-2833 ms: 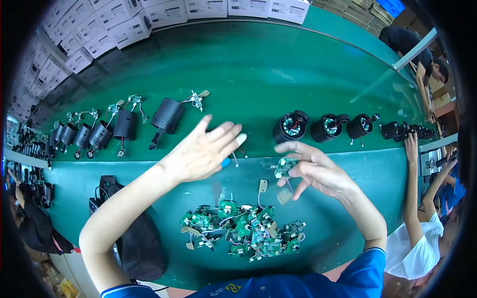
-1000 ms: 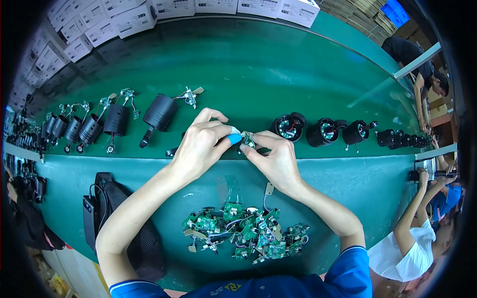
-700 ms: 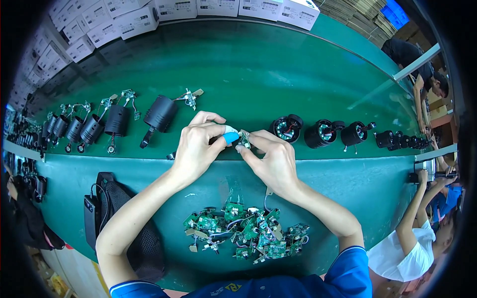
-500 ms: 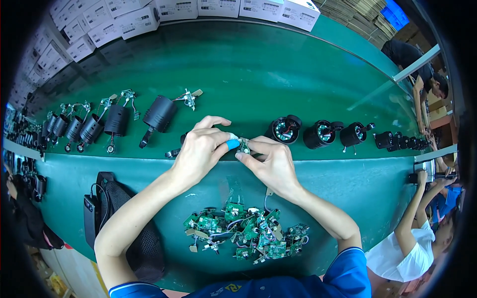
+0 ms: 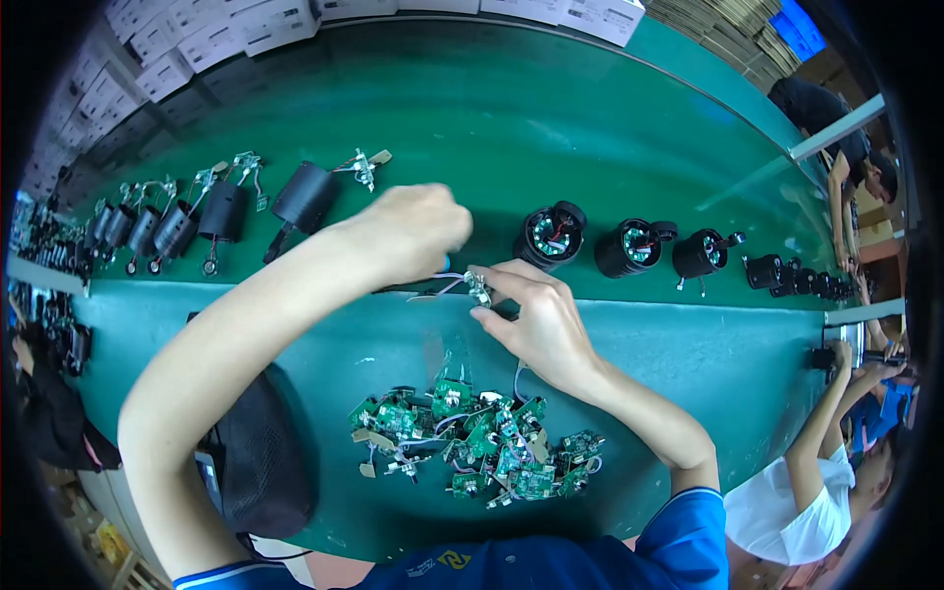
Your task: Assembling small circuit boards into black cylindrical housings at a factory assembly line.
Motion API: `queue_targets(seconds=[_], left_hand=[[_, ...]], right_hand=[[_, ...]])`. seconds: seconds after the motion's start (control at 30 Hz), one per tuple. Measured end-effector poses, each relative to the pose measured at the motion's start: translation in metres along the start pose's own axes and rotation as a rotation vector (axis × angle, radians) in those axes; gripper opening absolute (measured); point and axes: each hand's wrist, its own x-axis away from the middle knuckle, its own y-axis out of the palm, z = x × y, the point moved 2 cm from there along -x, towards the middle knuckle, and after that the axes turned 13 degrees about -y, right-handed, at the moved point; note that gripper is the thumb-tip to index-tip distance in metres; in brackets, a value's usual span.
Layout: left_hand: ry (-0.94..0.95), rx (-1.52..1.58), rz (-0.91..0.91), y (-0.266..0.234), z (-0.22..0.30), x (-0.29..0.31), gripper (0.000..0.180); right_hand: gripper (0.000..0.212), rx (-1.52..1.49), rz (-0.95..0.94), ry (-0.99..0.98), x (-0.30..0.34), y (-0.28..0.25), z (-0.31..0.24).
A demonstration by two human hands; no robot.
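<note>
My right hand (image 5: 539, 324) pinches a small green circuit board (image 5: 479, 288) with thin wires above the green table (image 5: 590, 138). My left hand (image 5: 418, 228) is closed just left of it, holding the wires' other end, with a blue tip showing at the fingers. A heap of several similar green circuit boards (image 5: 467, 442) with wires lies on the table below both hands. Just beyond my right hand stands a black cylindrical part (image 5: 549, 236).
Two more black cylindrical parts (image 5: 634, 248) and smaller ones line up to the right. Black housings with wired boards (image 5: 300, 197) lie in a row at left. A black pouch (image 5: 256, 457) sits lower left. White boxes (image 5: 197, 39) line the far edge. Another person (image 5: 836, 462) works at right.
Both hands were apart with fingers spread; they came together on a small board near the black cylinder, and my left hand has now turned and closed over the wires.
</note>
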Motion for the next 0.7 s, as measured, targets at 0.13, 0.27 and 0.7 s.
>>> queue_targets(seconds=[0.13,0.27,0.7], left_hand=[[0.189,-0.278,0.133,0.011,0.021,-0.005,0.009],[0.087,-0.106,0.17,0.008,0.011,0.008,0.008],[-0.107,0.303,0.605,0.033,-0.004,0.033,0.009]], right_hand=[[0.029,-0.013,0.007,-0.005,0.007,-0.002,0.001],[0.028,0.055,0.012,-0.003,0.014,-0.007,-0.006],[0.024,-0.267,-0.01,0.412,-0.016,-0.004,-0.001]])
